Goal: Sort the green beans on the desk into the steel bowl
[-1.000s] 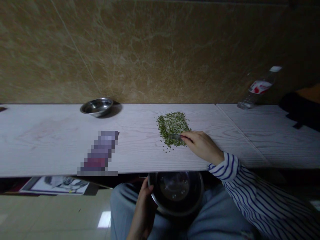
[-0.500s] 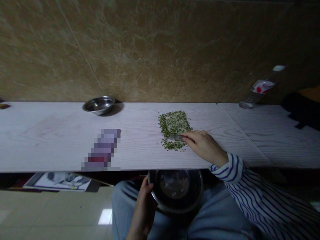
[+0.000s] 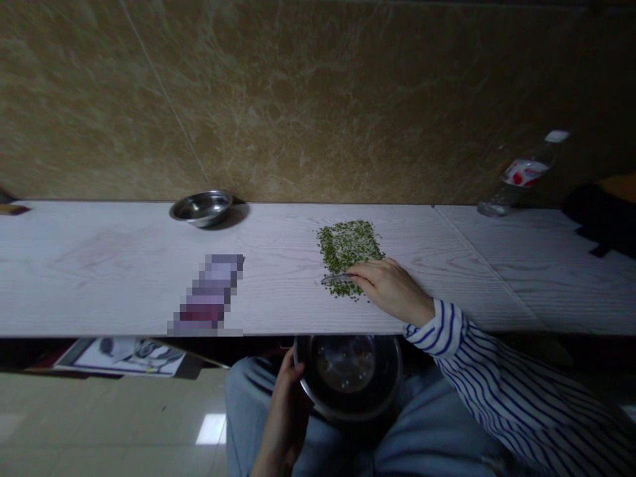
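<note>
We pinch a thin flat tool (image 3: pixel 332 279) in our right hand (image 3: pixel 390 283), over the nearer part of the green grains (image 3: pixel 348 242) on the worktop (image 3: pixel 283 285). From the grains, at six o'clock, our left hand (image 3: pixel 289 394) clasps the rim of a large metal bowl (image 3: pixel 348 413). At two o'clock, a bottle (image 3: pixel 497 203) wears a red-and-white label (image 3: pixel 525 173), its lettering unreadable to us. Toward nine, any writing on an item (image 3: pixel 211 291) is lost in pixelation.
</note>
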A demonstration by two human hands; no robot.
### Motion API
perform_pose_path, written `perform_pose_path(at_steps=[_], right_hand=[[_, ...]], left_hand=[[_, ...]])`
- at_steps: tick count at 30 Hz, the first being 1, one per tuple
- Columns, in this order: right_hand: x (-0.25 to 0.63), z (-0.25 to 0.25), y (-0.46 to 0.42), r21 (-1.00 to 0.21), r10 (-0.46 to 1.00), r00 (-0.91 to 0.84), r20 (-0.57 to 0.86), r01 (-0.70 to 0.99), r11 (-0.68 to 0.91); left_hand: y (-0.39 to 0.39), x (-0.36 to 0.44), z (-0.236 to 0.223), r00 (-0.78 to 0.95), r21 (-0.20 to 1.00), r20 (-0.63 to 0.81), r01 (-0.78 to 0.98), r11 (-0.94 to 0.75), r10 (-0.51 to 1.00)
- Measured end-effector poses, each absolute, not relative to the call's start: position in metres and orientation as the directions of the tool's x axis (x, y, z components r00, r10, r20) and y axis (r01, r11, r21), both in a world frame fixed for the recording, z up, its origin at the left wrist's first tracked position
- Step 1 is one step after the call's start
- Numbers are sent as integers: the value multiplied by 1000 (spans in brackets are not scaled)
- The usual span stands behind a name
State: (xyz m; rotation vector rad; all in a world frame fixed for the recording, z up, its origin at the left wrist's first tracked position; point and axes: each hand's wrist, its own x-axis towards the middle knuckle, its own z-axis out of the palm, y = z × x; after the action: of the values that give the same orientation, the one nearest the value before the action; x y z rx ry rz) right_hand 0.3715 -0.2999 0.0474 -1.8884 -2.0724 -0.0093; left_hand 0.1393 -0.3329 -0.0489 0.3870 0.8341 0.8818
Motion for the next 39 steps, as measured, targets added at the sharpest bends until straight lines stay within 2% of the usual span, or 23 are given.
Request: perform_pose_path(at_steps=[5,9,17,29,39], right_hand=[[378,48,-306,-236,965,-89,247,960,149],[385,51,-299,-241,962,-41,269,964,109],[388,62,-248,-84,963,29,267,996,-7],[386,55,-254,-98,979,-70,190,991,90],[384,52,-283,-121,960,-163,226,974,194]], left_hand=[[-332,138,-46,364,606,-460,-538,586,810],[-331,137,-48,355,594,-472,-548,589,807],[-333,138,-53,321,605,-495,-540,585,808],[-330,135,-50,348,563,-504,-562,606,791],[-330,138,-50,338,571,-523,-543,616,782]])
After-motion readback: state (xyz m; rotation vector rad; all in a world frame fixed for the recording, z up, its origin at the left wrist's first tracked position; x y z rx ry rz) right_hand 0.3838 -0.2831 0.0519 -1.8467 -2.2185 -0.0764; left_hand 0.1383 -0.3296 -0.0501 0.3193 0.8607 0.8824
